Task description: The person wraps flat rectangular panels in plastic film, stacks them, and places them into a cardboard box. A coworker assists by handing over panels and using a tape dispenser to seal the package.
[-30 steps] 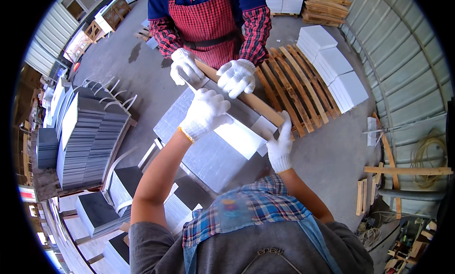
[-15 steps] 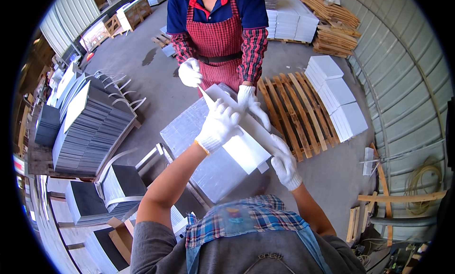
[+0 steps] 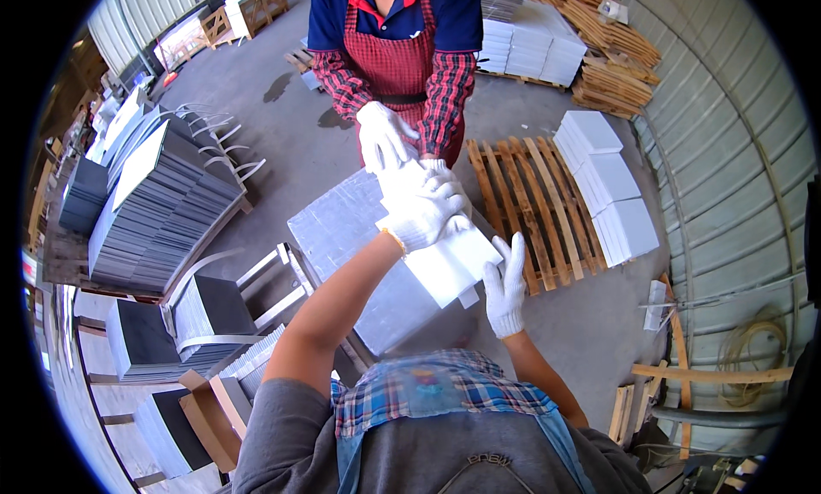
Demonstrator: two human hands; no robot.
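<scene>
The head camera looks down over the person's shoulders, plaid collar at the bottom, onto a workshop floor.

The left hand (image 3: 425,213), in a white glove, reaches forward on a bare, nearly straight arm. Its fingers curl over the far end of a white flat sheet (image 3: 449,259), gripping it from above. The right hand (image 3: 505,287), also gloved, is raised with fingers spread and pointing up, its palm pressed flat against the sheet's right edge rather than closed round it.

The white sheet lies tilted over a large grey slab (image 3: 363,263), which sits in front of the person, just left of an empty wooden pallet (image 3: 530,203).

Opposite stands a co-worker in a red checked apron. The co-worker's gloved hand (image 3: 382,135) hangs just above the far end of the sheet, close to the person's left hand; whether it touches the sheet cannot be told.

To the left are stacks of dark grey tiles (image 3: 154,212); to the right, by the corrugated wall, are stacks of white tiles (image 3: 607,186).
</scene>
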